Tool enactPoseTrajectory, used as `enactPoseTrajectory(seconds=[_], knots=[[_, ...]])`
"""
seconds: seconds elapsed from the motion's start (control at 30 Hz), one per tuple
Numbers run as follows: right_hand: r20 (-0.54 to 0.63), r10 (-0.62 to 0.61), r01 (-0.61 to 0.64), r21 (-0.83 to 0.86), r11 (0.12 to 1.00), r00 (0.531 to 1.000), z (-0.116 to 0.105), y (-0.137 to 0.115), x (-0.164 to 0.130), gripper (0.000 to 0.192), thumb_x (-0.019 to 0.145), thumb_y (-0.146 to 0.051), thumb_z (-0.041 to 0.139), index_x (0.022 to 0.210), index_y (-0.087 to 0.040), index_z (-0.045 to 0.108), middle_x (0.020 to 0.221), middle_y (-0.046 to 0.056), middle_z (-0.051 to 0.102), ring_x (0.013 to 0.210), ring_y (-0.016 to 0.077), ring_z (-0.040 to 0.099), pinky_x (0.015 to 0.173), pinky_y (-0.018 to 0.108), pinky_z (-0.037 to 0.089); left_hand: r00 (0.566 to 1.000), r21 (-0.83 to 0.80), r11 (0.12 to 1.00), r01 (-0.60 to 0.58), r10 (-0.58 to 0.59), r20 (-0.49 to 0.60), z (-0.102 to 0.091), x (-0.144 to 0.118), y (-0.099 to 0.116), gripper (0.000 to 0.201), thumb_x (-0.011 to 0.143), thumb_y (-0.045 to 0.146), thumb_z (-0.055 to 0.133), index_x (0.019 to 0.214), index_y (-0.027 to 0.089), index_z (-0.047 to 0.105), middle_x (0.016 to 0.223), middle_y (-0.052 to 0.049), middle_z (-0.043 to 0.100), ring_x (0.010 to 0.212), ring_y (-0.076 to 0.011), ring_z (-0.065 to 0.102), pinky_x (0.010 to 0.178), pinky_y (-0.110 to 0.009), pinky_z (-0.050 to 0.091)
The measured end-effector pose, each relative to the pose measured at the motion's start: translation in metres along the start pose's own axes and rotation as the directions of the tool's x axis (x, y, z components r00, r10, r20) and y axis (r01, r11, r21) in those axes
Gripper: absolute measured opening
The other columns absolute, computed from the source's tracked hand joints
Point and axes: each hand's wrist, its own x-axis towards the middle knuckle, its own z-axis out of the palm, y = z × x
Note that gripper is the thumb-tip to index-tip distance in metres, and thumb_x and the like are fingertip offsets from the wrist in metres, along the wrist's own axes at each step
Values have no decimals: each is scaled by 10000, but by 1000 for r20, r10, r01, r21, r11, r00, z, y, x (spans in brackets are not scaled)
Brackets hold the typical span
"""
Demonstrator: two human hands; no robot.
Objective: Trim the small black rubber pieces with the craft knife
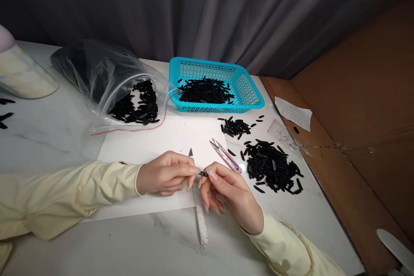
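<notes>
A small black elongated piece [203,174] is pinched between my two hands, one end in each. My left hand [168,173] grips its left end with thumb and forefinger. On the other end, the thumb and forefinger of my right hand [231,192] are closed, while its other fingers curl below. Under the hands lies a craft knife [200,220] with a pale wrapped handle, its dark blade tip pointing away from me. Pink-handled thread snips [226,155] rest just beyond my right hand. A white sheet of paper [129,151] is spread beneath my left hand.
A turquoise basket [255,90] of black pieces stands at the back. Left of it, an open zip bag [103,77] spills similar pieces. A large heap [270,166] and a smaller heap [236,127] lie at right. A paper slip [293,113] lies on the cardboard.
</notes>
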Motion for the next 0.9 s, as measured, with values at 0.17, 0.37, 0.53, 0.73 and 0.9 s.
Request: enactPoseTrajectory(seconds=[0.17,0.37,0.53,0.73,0.9], knots=[[7,-8,8,-13,1000,1000,0,0,0,270,858,-419,486,771,-165,512,495,-31,534,368,64,350,392,217,206,1000,-21,1000,-15,16,23,-2,0,-1,260,782,333,553,610,140,525,286,112,254,239,-20,154,255,-118,148],[-14,-58,57,-61,996,998,-1,1,-1,305,859,-460,482,781,-167,512,505,-36,523,371,57,339,389,211,221,997,-78,997,-21,27,73,-7,1,-4,244,799,286,506,620,128,559,266,94,284,216,-31,156,247,-130,150],[-23,-88,85,-106,991,996,-2,3,-1,281,875,-438,472,789,-173,508,513,-38,525,386,59,347,394,208,246,998,-69,998,-1,5,55,-6,1,-4,276,807,296,492,605,122,563,263,90,269,219,-33,151,250,-133,150],[-36,-96,90,-125,988,995,0,1,-1,272,871,-433,481,771,-181,487,508,-40,519,392,59,338,393,205,238,998,-73,997,16,-12,59,-6,2,-3,351,824,330,454,576,111,570,251,80,250,221,-38,142,258,-149,154],[-32,-100,94,-146,985,995,-1,2,-1,269,878,-427,471,774,-179,483,507,-41,518,388,57,334,389,201,238,997,-82,996,28,-22,73,-10,3,-4,419,844,339,400,533,109,561,255,72,238,224,-41,150,269,-161,155]])
